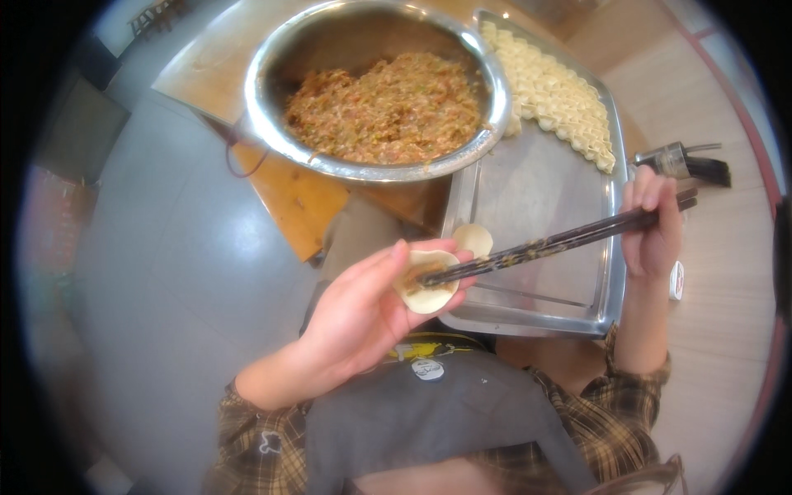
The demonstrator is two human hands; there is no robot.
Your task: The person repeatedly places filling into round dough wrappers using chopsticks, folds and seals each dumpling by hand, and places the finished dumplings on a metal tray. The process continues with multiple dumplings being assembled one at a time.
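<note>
My left hand (371, 297) is palm up, with a round dumpling wrapper (427, 304) resting across its fingers. A small dab of meat filling (422, 271) lies on the wrapper. My right hand (654, 216) grips a pair of dark chopsticks (549, 245) near their thick ends, and their tips touch the filling. Beyond my left fingertips, another round wrapper (473, 240) lies on the metal tray (536, 194). A large steel bowl (375, 171) of minced filling (396, 107) stands ahead of my left hand.
Rows of folded dumplings (553, 87) cover the far end of the tray. A brush-like object with dark bristles (705, 169) lies right of the tray, and a small white object (676, 280) sits nearer. The wooden table (285, 198) has an edge at left, above grey floor.
</note>
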